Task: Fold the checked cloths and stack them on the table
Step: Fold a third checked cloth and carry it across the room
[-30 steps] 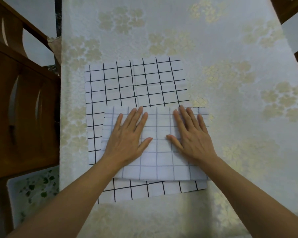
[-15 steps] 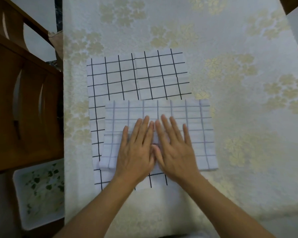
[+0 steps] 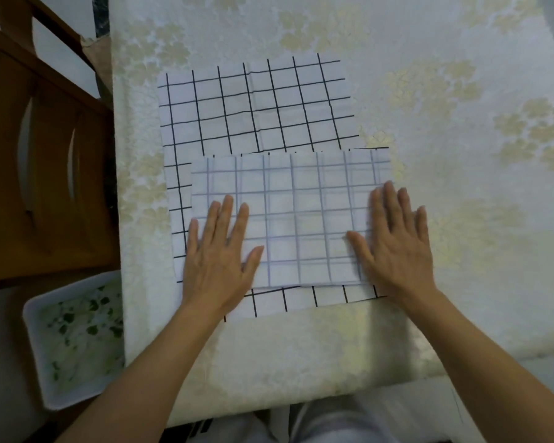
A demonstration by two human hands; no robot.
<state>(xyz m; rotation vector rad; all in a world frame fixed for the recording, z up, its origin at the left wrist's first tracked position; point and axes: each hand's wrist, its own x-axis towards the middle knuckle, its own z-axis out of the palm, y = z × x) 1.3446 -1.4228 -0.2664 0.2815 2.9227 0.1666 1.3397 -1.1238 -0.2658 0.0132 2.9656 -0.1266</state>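
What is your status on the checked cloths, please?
Left hand and right hand flat on folded cloth. It lies on black-checked cloth. Nothing in the way.

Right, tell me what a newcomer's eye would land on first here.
The left hand and right hand press flat on the side edges of a faint-lined folded layer near the table's front middle. Under it lies a black-checked cloth, showing past its far, left and near edges, all on a cream floral tablecloth.
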